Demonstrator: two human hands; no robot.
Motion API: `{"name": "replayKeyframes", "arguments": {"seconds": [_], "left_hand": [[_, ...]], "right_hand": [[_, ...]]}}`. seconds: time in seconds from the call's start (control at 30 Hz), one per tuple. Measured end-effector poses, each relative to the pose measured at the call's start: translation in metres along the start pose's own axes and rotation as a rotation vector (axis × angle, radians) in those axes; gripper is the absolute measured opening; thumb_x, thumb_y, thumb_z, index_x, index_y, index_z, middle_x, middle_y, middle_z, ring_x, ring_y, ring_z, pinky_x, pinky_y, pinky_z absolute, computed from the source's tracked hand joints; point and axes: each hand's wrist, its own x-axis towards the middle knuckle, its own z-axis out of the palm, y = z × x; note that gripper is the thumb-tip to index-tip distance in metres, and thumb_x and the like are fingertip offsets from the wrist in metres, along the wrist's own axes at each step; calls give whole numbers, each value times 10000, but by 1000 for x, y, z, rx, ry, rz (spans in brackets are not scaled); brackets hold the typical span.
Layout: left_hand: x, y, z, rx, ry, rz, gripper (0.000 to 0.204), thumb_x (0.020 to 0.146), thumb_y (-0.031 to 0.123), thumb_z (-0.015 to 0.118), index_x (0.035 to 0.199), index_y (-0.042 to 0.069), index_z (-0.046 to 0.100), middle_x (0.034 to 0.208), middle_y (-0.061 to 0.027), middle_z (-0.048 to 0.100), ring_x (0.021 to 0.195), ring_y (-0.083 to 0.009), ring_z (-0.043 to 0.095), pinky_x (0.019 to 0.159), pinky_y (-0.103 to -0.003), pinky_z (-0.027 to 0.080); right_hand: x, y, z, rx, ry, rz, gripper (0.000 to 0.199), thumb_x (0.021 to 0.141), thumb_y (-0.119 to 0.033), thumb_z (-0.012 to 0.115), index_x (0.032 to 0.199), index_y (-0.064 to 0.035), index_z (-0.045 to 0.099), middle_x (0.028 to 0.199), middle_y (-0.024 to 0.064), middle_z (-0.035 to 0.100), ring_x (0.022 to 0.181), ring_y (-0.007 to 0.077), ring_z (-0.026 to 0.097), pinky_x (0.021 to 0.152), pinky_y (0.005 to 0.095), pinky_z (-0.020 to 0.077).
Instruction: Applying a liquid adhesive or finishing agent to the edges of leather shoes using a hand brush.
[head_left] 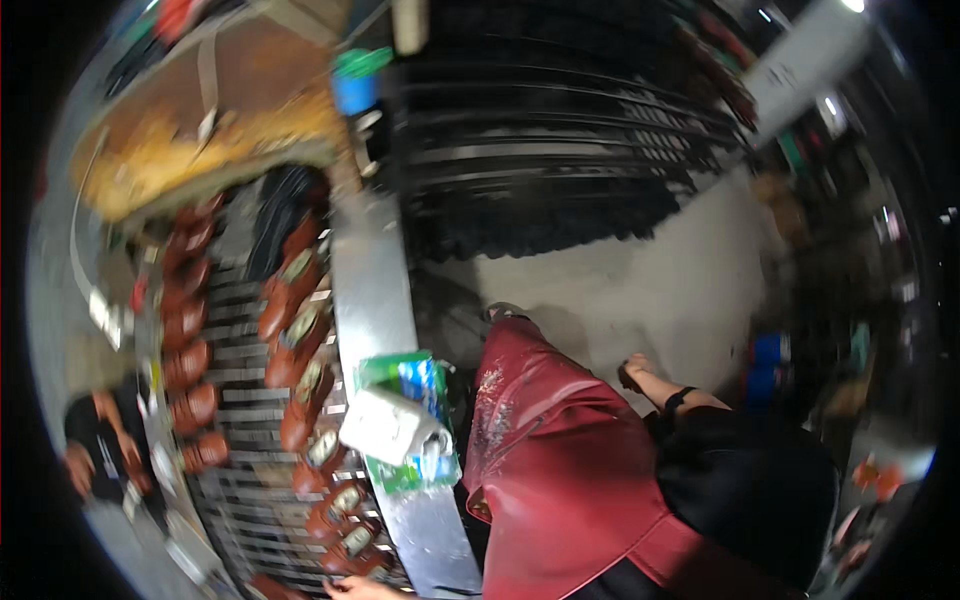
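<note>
Item, nearest: one hand (362, 588) at the bottom edge, only partly in frame, reaching flat and low toward the conveyor (250, 500); which hand it is, and whether its fingers are spread or closed, cannot be told. It lies just beside the nearest brown shoe (350, 545).

Item: dark red apron (560, 470), worn by the person, covering the lap right of the metal rail (375, 300).

Item: on the rail, a white paper roll (392, 426) resting against a green-and-blue packet (415, 400).

Item: two curving rows of brown shoes (290, 300) on the slatted conveyor.

Item, across the conveyor: a second person in dark clothes (100, 440).

Item, farthest: a round brown surface (210, 110); dark stacked racks (550, 130).
</note>
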Motion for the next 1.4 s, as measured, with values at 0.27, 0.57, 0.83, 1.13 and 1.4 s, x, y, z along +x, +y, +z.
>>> {"name": "replayKeyframes", "arguments": {"seconds": [0.27,0.57,0.83,1.13,1.4], "left_hand": [[-107,482,215,-325,-789,712,462,773,-140,530,1180,-3,702,981,-158,681,902,-307,660,723,-397,519],[-336,660,525,-110,-1825,13,287,976,99,721,1223,-43,691,1065,-105,751,926,-98,698,774,-256,568],[-625,827,714,-156,-2004,-159,356,1042,357,644,1111,8,652,1005,-63,639,865,-155,598,878,-318,514],[-704,841,797,-541,-1545,-762,424,1018,397,683,1344,133,616,1245,-2,671,1143,-195,588,997,-358,483],[-679,813,729,-299,-2162,-755,405,996,191,687,1354,17,611,1286,-86,685,1142,-253,653,979,-436,512]], "right_hand": [[36,-46,0,119,-67,-269,205,841,-77,649,974,-50,803,853,175,768,726,259,761,717,424,625],[283,-149,7,1207,-650,173,476,937,-385,704,1220,-3,718,936,163,728,770,313,711,646,455,577],[576,-260,5,1781,-567,515,604,1006,-452,668,1441,-50,551,1261,145,646,1051,227,631,899,472,564],[643,-278,6,2102,-943,247,363,984,-315,701,1213,-34,713,1160,156,766,997,291,749,959,501,603],[583,-158,-34,2032,-992,233,540,886,-214,829,1317,37,622,1205,161,715,1062,267,722,946,452,602]]}}
